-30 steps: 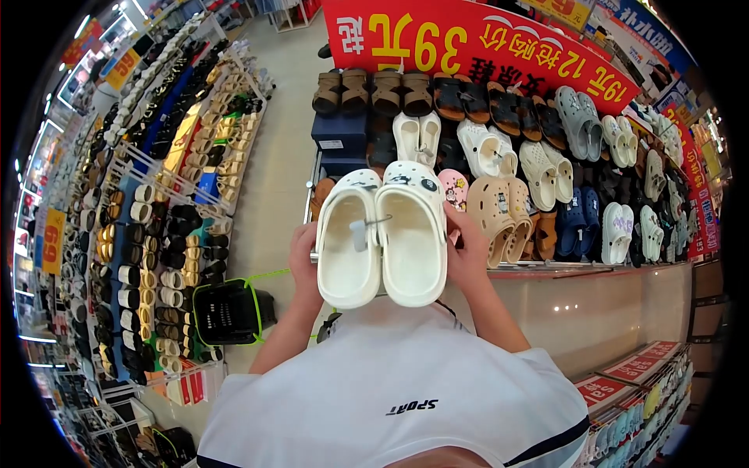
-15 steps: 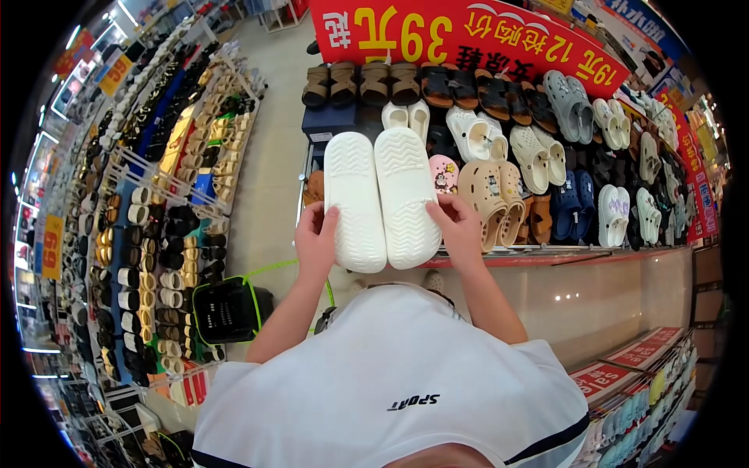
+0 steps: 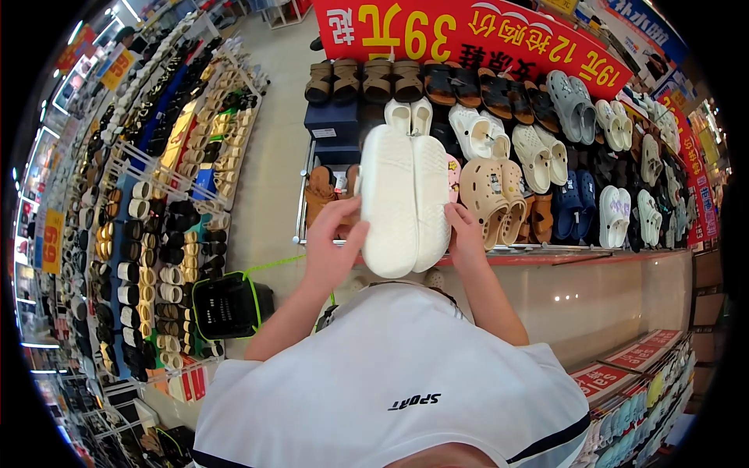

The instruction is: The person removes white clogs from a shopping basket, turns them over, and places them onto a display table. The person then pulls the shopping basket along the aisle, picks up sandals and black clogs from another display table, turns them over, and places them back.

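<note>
A pair of white slippers (image 3: 388, 203) is held up in front of my chest, side by side, with the patterned soles turned toward me. My left hand (image 3: 334, 240) grips the left slipper's outer edge, its thumb at the side and the other fingers partly hidden. On the other side, my right hand (image 3: 466, 234) pinches the outer edge of the right slipper, thumb on the sole side. Beyond them, tan clogs (image 3: 485, 199) with charms and a pink clog (image 3: 453, 175), mostly covered by the right slipper, sit on the display.
Rows of sandals (image 3: 394, 81) and clogs fill the rack ahead, under a red price banner (image 3: 476, 35). Dark blue boxes (image 3: 331, 129) stand at its left end. A black shopping basket (image 3: 226, 306) is on the floor at left. Another shoe rack (image 3: 156, 234) runs along the left.
The slippers have turned and drawn closer together, the left one shifting right. My left hand has moved right with it, while my right hand has shifted slightly.
</note>
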A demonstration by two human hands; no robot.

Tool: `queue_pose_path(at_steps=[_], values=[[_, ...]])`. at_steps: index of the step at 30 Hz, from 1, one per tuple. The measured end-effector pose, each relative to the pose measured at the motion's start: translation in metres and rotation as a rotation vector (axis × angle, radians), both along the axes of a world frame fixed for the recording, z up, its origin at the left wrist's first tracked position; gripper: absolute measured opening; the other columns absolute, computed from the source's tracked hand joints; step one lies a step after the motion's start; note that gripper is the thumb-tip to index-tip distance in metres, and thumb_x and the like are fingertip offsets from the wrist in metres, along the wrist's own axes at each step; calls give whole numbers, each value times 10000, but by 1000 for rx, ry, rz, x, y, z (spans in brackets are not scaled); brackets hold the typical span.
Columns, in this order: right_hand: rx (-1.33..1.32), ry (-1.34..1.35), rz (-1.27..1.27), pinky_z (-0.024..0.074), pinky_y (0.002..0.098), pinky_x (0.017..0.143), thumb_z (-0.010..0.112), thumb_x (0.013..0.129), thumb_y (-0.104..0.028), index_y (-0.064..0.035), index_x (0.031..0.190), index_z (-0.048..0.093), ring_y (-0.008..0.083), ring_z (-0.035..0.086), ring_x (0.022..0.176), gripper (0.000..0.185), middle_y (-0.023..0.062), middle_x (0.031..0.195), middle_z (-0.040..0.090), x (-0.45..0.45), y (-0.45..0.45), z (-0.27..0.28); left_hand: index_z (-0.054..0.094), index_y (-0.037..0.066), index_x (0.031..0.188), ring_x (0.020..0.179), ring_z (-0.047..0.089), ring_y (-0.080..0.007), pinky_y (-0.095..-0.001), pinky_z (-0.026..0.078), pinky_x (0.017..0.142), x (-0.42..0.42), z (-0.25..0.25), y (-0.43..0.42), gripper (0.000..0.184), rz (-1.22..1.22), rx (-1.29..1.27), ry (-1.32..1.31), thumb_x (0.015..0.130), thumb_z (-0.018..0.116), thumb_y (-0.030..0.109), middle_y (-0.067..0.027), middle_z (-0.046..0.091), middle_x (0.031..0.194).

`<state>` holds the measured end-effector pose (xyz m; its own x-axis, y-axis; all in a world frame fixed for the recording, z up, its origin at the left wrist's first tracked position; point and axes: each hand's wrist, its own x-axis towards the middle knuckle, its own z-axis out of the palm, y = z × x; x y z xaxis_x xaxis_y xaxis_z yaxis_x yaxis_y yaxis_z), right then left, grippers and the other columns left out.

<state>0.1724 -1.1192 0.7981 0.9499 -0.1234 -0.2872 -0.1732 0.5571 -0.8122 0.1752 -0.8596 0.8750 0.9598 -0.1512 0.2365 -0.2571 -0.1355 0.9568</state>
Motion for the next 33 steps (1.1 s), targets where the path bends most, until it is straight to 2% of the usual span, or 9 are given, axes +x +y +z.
queue_pose_path(at_steps=[3,6,9,12,17,20,21,26,33], values=[[128,88,37,531,370,972,571,1032,-237,-10,1261,586,198,651,1131,323,81,1231,662,-6,-1,0,625,-24,1273,975,655,-182,-290,577,792,-10,17,-11,419,-29,134,-126,881,722,84,-141,618,1242],[183,95,55,538,403,977,559,1037,-249,-31,1265,582,211,640,1160,316,81,1249,655,-8,-1,-5,628,-16,1276,959,658,-188,-290,581,803,-16,24,-17,410,-59,93,-35,886,714,81,-139,625,1227],[185,96,-6,545,394,940,567,1032,-251,-37,1157,606,185,649,1084,251,73,1186,666,-12,4,7,617,-5,1297,955,666,-178,-280,578,819,-7,9,-11,401,-46,101,-93,913,690,87,-129,640,1190],[147,70,-43,551,382,919,574,1026,-229,-55,1088,612,177,650,1080,188,65,1140,677,-10,2,9,596,-14,1319,957,670,-150,-278,569,810,-4,10,-6,388,12,-113,254,951,654,93,-124,662,1151],[-10,-61,27,523,331,921,606,987,-129,-15,1155,615,149,633,1061,203,63,1130,669,-14,1,26,614,-46,1240,925,656,-109,-258,535,795,20,-31,17,306,125,-173,268,1005,620,150,-81,703,1054],[-205,-179,62,495,299,913,650,952,-93,3,1168,615,130,616,1018,239,58,1107,662,-12,7,28,628,-47,1207,890,644,-102,-253,519,802,27,-46,31,310,215,-96,386,1007,627,190,-72,701,1021],[-283,-216,69,487,291,903,666,941,-85,8,1164,616,123,611,996,247,54,1091,662,-11,11,28,641,-40,1190,884,635,-98,-254,510,802,28,-52,34,313,217,-163,441,1003,636,211,-65,696,1009],[-269,-103,128,493,282,890,716,912,-102,21,1178,608,124,616,994,312,66,1080,665,-10,22,32,638,-39,1201,916,640,-109,-262,511,821,25,-63,44,318,184,-273,559,998,639,206,-68,696,1038],[-198,-65,94,507,285,890,700,919,-83,39,1242,591,129,626,1016,362,79,1123,661,-6,21,22,611,-53,1224,954,655,-130,-284,527,849,27,-56,36,316,207,-262,484,1009,615,179,-87,694,1079]])
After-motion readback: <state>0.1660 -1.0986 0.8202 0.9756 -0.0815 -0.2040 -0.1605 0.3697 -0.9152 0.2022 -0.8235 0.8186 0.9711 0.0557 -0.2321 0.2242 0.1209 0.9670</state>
